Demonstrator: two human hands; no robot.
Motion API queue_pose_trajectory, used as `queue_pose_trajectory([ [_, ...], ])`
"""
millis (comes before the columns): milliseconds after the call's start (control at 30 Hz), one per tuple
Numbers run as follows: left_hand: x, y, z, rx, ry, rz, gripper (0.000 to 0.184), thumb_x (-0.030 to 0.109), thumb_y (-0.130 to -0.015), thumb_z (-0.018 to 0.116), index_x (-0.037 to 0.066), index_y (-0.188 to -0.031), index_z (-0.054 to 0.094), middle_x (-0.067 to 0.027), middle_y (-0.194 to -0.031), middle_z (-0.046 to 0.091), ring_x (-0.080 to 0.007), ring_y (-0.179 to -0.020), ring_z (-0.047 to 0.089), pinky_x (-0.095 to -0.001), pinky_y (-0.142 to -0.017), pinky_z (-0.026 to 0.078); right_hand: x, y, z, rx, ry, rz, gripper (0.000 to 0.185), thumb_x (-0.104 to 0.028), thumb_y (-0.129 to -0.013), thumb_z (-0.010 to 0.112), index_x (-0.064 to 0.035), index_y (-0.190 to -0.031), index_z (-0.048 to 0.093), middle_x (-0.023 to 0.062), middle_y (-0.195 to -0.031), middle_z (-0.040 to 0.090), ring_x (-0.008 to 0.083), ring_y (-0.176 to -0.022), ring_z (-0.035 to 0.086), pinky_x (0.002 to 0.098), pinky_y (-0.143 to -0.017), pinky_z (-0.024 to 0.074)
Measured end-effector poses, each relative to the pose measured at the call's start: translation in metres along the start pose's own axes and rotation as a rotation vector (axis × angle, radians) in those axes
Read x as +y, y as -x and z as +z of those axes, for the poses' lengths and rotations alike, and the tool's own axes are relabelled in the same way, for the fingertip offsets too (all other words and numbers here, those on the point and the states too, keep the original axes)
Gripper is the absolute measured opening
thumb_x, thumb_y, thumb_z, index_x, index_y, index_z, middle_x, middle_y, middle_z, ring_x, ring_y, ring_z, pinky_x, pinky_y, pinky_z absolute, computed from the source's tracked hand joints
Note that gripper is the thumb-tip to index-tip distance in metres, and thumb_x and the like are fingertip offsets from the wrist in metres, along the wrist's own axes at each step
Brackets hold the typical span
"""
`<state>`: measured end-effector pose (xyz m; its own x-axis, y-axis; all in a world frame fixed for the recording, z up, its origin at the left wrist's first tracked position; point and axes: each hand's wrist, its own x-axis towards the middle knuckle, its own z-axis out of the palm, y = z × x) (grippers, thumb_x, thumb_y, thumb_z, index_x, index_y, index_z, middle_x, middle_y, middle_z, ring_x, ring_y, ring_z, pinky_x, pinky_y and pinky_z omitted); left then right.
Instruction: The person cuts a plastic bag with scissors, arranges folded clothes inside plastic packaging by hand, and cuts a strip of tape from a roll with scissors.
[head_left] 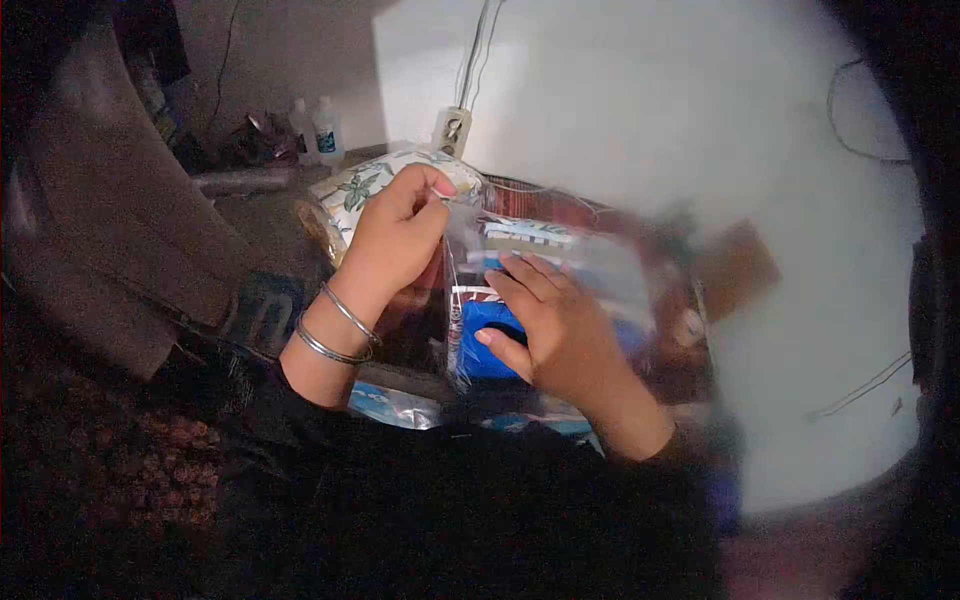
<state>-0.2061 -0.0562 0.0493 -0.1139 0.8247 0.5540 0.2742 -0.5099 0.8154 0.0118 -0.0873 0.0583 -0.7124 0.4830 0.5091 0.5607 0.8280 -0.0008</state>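
Note:
A clear plastic bag with folded blue, white and striped fabric inside lies in front of me. My right hand rests flat on its top with fingers spread. Above the bag's left edge my left hand, with metal bangles on the wrist, is closed in a pinch. Thin clear film runs from these fingertips down toward the bag, though exactly which part they grip is blurred. Behind the left hand sits a white leaf-patterned bundle, apparently also in clear plastic.
A power strip with cables is by the white wall. Plastic bottles stand at the back left. A brown block-like object is at the right. Blue-and-white packaging lies near my lap.

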Motion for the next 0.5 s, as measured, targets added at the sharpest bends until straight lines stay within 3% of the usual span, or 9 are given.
queue_pose_trajectory([
  [200,0.019,0.008,0.024,-0.103,0.344,-0.164,0.018,0.001,-0.085,0.047,0.003,-0.101,0.056,0.0046,-0.073,0.047,-0.0036,-0.065,0.042,-0.0211,-0.057,0.037,0.002,-0.007,0.004,-0.029,-0.073,-0.087,0.048,-0.034,-0.081,0.065,-0.0002,-0.114,0.057,0.0193,-0.123,0.056,0.0359,-0.117,0.053,0.048,-0.1,0.0405],
  [300,0.005,0.014,0.034,-0.094,0.379,-0.013,0.021,0.001,-0.086,0.047,0.003,-0.106,0.054,0.0054,-0.072,0.047,-0.0034,-0.064,0.043,-0.0203,-0.057,0.037,0.006,-0.006,0.003,-0.07,-0.069,-0.119,0.049,-0.033,-0.081,0.066,0.0004,-0.116,0.057,0.0191,-0.123,0.056,0.0359,-0.117,0.053,0.0478,-0.1,0.0408],
  [333,0.0,0.017,0.029,-0.122,0.34,0.007,0.025,0.003,-0.091,0.048,0.002,-0.115,0.052,0.0007,-0.085,0.054,-0.0068,-0.076,0.052,-0.0223,-0.069,0.044,0.006,-0.006,0.003,-0.071,-0.066,-0.116,0.049,-0.033,-0.081,0.066,0.0004,-0.116,0.057,0.0191,-0.123,0.056,0.0359,-0.117,0.053,0.0478,-0.1,0.0408],
  [367,-0.002,0.021,0.03,-0.124,0.344,0.007,0.025,0.003,-0.091,0.048,0.002,-0.115,0.052,0.0007,-0.085,0.054,-0.0068,-0.076,0.052,-0.0223,-0.069,0.044,0.005,-0.006,0.001,-0.064,-0.07,-0.115,0.049,-0.031,-0.081,0.066,-0.0007,-0.118,0.056,0.0183,-0.124,0.056,0.0349,-0.118,0.052,0.0469,-0.101,0.0401],
  [433,-0.006,0.032,0.031,0.147,0.518,0.147,0.031,0.011,-0.096,0.047,-0.002,-0.125,0.047,-0.0089,-0.108,0.056,-0.0142,-0.101,0.055,-0.0281,-0.092,0.043,0.005,-0.005,-0.001,-0.056,-0.072,-0.111,0.049,-0.028,-0.081,0.066,-0.0017,-0.12,0.056,0.0174,-0.126,0.056,0.0339,-0.12,0.051,0.0461,-0.102,0.0393],
  [467,-0.022,0.041,0.024,0.111,0.514,0.092,0.045,0.024,-0.101,0.04,-0.005,-0.136,0.038,-0.0178,-0.134,0.046,-0.0234,-0.127,0.043,-0.0352,-0.109,0.029,0.006,-0.005,-0.001,-0.068,-0.077,-0.114,0.05,-0.028,-0.08,0.066,-0.0018,-0.121,0.055,0.0174,-0.127,0.055,0.0338,-0.12,0.051,0.0462,-0.103,0.039],
  [500,-0.036,0.049,0.024,0.106,0.513,0.094,0.045,0.024,-0.101,0.04,-0.005,-0.136,0.038,-0.0178,-0.134,0.046,-0.0234,-0.127,0.043,-0.0352,-0.109,0.029,0.006,-0.005,-0.001,-0.079,-0.084,-0.118,0.05,-0.028,-0.08,0.066,-0.0018,-0.122,0.055,0.0174,-0.128,0.055,0.0337,-0.121,0.051,0.0463,-0.103,0.0388],
])
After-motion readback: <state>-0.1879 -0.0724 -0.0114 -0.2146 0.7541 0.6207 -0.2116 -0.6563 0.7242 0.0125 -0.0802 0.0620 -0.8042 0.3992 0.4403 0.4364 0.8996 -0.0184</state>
